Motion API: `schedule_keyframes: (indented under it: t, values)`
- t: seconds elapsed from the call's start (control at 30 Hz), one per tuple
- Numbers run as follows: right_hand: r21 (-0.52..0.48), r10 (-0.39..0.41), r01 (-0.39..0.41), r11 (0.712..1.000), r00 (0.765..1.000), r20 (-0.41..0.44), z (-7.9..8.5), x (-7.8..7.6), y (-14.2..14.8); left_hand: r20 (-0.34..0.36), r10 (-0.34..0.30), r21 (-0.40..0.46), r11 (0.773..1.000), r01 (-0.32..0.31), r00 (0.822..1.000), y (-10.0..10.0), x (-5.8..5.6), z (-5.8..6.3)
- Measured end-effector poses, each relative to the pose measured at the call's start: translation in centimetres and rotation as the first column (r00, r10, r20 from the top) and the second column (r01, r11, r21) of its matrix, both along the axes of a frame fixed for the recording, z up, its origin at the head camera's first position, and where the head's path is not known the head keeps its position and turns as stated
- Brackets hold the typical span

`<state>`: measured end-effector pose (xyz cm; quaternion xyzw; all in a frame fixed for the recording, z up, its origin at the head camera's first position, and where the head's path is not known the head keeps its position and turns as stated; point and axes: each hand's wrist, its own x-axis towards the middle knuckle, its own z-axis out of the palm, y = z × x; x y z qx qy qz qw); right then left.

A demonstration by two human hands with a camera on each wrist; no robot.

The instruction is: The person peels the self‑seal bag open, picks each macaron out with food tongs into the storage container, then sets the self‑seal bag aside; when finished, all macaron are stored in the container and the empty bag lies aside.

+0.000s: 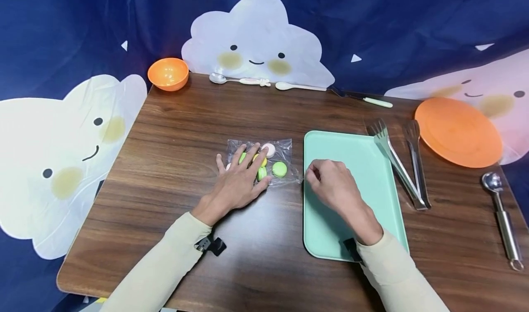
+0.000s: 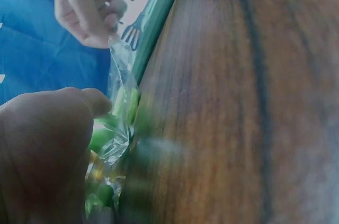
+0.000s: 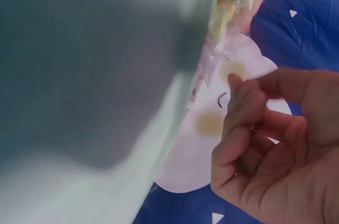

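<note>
A clear plastic bag (image 1: 286, 155) lies on the wooden table with several macarons inside, among them a green macaron (image 1: 279, 169) and a white macaron (image 1: 268, 150). My left hand (image 1: 235, 185) rests over the bag with its fingers spread and straight, covering part of the macarons. To the right, my right hand (image 1: 332, 185) is above the left side of a mint-green tray (image 1: 374, 174). In the left wrist view, the fingers of that right hand (image 2: 87, 9) pinch the end of the bag (image 2: 121, 60), which stretches between both hands.
Right of the tray lie metal tongs (image 1: 416, 165), their arm overlapping its edge, an orange plate (image 1: 458, 133) and an ice cream scoop (image 1: 502, 220). Along the back are an orange bowl (image 1: 168, 75), a metal spoon (image 1: 237, 80), a white spoon (image 1: 299, 86) and a pale-handled utensil (image 1: 377, 102).
</note>
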<state>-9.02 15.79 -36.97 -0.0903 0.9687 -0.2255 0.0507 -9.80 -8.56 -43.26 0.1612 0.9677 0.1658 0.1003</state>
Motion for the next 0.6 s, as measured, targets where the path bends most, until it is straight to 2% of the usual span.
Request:
schedule_keyframes:
  t: [0.13,0.23,0.3,0.47,0.6]
  values:
    - [0.069,0.039,-0.036,0.997,0.999,-0.031,-0.2,-0.6,-0.9,-0.003,0.004,-0.018,1.0,-0.004,1.0,0.0,0.0,0.0]
    - [0.139,0.089,-0.086,0.987,0.996,-0.016,-0.8,-0.9,-1.8,0.003,0.004,-0.015,1.0,-0.004,1.0,0.1,0.2,0.0]
    - [0.174,0.118,-0.11,0.979,0.992,-0.037,-1.3,-1.0,-2.2,0.011,0.002,-0.009,1.0,-0.002,1.0,0.2,0.3,0.0]
    - [0.201,0.15,-0.124,0.972,0.981,-0.12,-1.8,-1.1,-2.6,0.014,0.004,-0.004,1.0,-0.004,1.0,0.2,0.3,-0.1]
    - [0.187,0.128,-0.109,0.976,0.988,-0.092,-1.4,-1.3,-2.3,0.003,0.006,-0.003,1.0,-0.006,1.0,0.1,0.2,-0.1]
